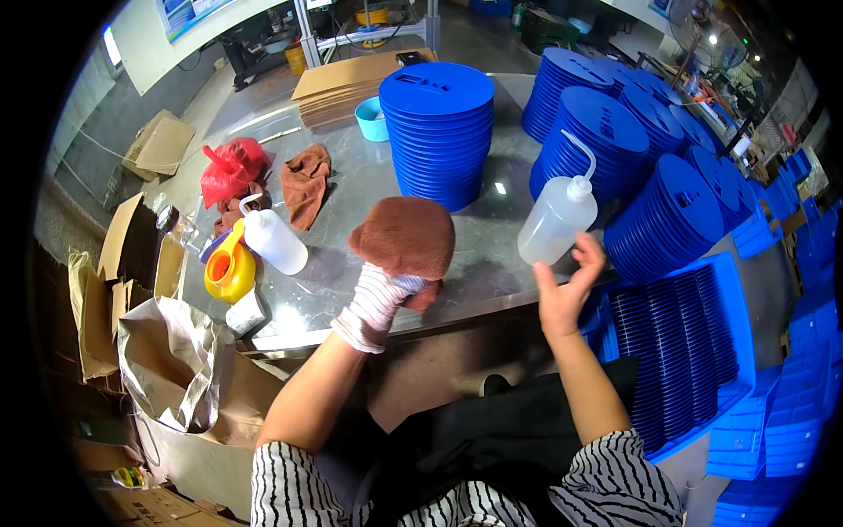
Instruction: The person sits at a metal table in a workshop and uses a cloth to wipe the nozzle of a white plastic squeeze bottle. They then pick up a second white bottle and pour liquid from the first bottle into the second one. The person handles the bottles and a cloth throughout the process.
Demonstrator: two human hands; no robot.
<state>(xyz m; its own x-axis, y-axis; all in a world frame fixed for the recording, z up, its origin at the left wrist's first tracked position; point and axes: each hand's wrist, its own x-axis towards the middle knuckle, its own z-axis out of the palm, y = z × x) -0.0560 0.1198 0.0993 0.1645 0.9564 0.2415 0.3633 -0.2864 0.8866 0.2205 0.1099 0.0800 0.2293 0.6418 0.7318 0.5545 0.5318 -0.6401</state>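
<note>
A folded brown cloth (406,235) covers the fingers of my left hand (378,303), which wears a striped glove and is closed on it over the table's near edge. My bare right hand (569,294) is open, thumb and fingers apart, just below a translucent squeeze bottle (558,220) with a bent spout. Whether the fingertips touch the bottle I cannot tell. Beyond the cloth stands a tall stack of round blue plastic discs (437,140), the top one with small cutouts.
More blue disc stacks (601,132) fill the table's right side. A blue crate (742,325) of discs sits at right. On the left are a white squeeze bottle (277,241), a yellow container (230,270), a red bag (235,169) and another brown cloth (305,184). Cardboard sheets (351,81) lie behind.
</note>
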